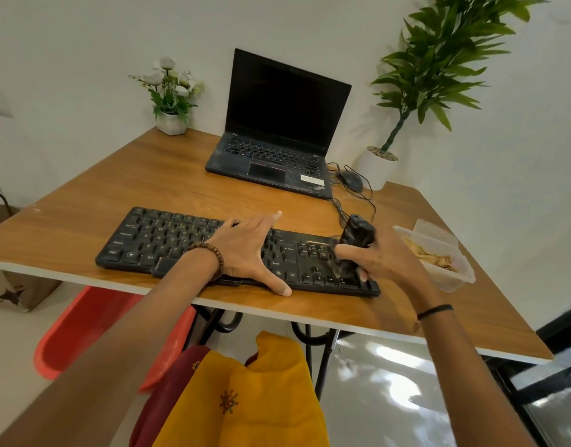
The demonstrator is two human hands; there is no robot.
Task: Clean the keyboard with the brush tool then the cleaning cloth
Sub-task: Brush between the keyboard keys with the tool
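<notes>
Black brush (356, 235) gripped by right hand (387, 259); left hand (245, 250) (splayed) presses one keyboard (155, 240).

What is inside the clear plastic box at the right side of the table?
The clear plastic box holds a crumpled yellowish cloth, visible through its walls. The cloth covers the bottom, so anything under it cannot be seen.

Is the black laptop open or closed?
Open: the black laptop has its lid raised, with the dark screen and keys showing.

"Ctrl", "Alt" on keyboard (168, 240) keys
</notes>
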